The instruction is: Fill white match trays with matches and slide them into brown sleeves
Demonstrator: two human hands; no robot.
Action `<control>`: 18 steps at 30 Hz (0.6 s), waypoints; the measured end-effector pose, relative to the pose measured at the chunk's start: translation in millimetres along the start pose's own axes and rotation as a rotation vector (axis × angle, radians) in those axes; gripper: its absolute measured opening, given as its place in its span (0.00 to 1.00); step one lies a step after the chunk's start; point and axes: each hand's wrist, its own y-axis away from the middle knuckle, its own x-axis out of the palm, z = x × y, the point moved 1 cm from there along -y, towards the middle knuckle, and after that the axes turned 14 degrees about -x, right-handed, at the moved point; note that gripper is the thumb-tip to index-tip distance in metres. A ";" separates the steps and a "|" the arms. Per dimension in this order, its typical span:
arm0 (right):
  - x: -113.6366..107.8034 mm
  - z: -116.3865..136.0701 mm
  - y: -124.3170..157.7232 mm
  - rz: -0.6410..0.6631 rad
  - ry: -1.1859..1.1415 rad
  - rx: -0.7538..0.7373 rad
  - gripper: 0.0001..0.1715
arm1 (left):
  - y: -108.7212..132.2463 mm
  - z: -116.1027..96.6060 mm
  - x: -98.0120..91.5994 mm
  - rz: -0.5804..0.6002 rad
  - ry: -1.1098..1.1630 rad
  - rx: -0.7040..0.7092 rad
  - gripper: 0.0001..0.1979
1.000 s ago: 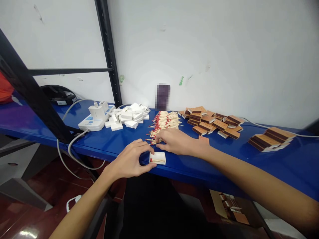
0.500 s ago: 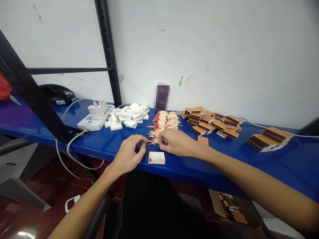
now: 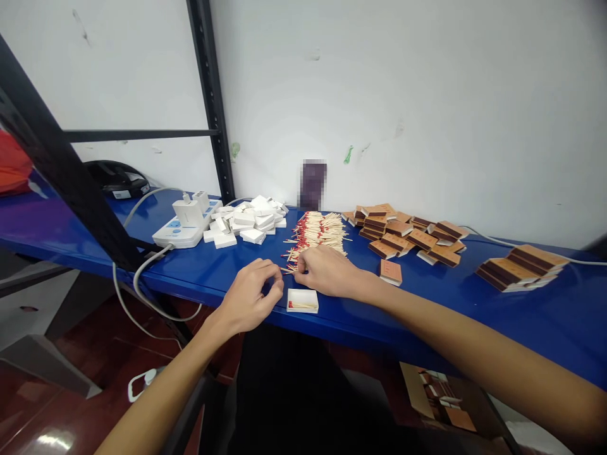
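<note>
A pile of red-tipped matches [image 3: 315, 235] lies on the blue shelf in front of me. My right hand [image 3: 325, 270] is at its near edge, thumb and fingers pinched on matches that are mostly hidden by the hand. Facing it from the left is my left hand [image 3: 253, 294], its fingers curved and the thumb a little apart, close to the match ends. Just below and between the hands sits a white matchbox tray [image 3: 309, 296] with a few matches along its front side.
White empty trays [image 3: 253, 219] are heaped at left, beside a power strip [image 3: 177, 237] with chargers. Brown matchbox sleeves [image 3: 398, 243] are piled at right, one matchbox [image 3: 391, 272] nearer. Stacked matchboxes [image 3: 521, 268] stand further right. A black shelf post [image 3: 211, 95] rises at left.
My right hand has moved slightly left and toward the left hand along the pile's near edge. The view has shifted a little, and the single matchbox beside my right forearm shows more fully.
</note>
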 end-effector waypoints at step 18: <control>-27.6 -10.5 23.1 0.028 -0.093 -0.139 0.05 | -0.7 0.8 0.5 -0.069 -0.011 -0.065 0.08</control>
